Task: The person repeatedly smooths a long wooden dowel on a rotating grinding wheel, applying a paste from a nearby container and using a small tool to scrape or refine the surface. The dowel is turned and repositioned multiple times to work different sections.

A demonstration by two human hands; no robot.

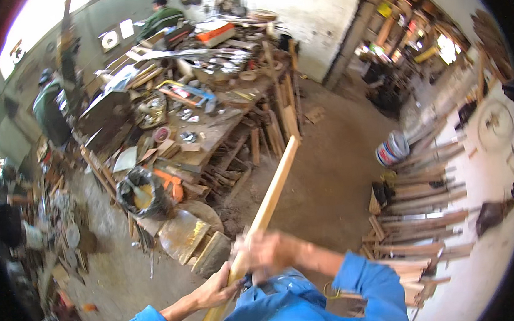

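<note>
A long pale wooden bar (pixel 273 186) slants up and away in front of my body, from the lower edge toward the workbench. My left hand (pixel 218 289) grips its lower part, thumb along the side. Just above, my right hand (pixel 268 251) is curled over the bar, blurred by motion. Something greyish shows at its fingers, too smeared to name. The bar's lower end runs past my blue-clothed body and out of the picture.
A cluttered workbench (pixel 209 143) stands ahead, with a frame saw (pixel 185 94) on top. Left of the bar are a black-lined bucket (pixel 144 194) and wooden blocks (pixel 213 254). Timber strips (pixel 420 233) and a white bucket (pixel 393 148) lie right. Two people (pixel 51 111) are beyond.
</note>
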